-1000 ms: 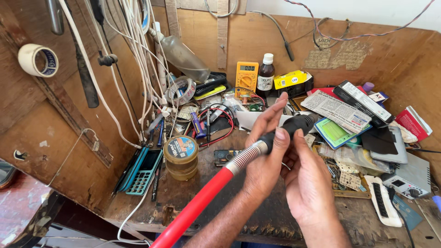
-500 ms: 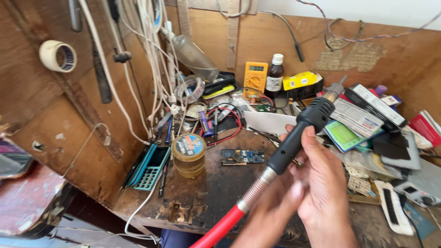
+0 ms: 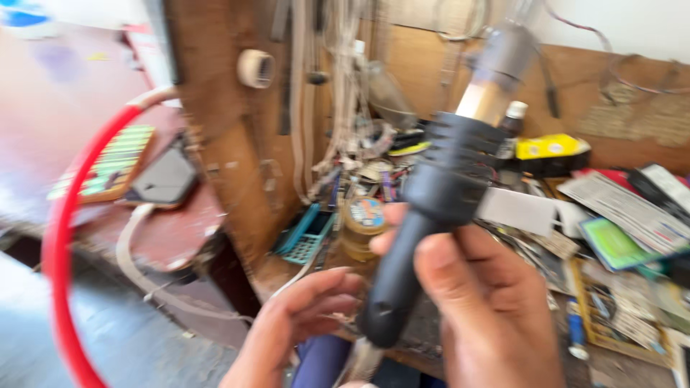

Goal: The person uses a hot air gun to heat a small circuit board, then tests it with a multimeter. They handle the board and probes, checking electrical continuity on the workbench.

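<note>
Workbench [image 3: 237, 215] fills frame, cluttered w/ parts. Red hose [image 3: 61, 237] loops at left edge. Black hot-air tool [image 3: 438, 194] mid-frame, nozzle tilted to top right, blurred. Right hand [image 3: 489, 316] wrapped round its handle; left hand [image 3: 302, 323] lower centre, fingers loose, holding nothing. Looks like inspection step; next move needs steady grip, nozzle clear of clutter.

Open room lies left over the floor [image 3: 144, 338]; clutter crowds the workbench [image 3: 431, 338] behind the hot-air tool [image 3: 438, 194].
</note>
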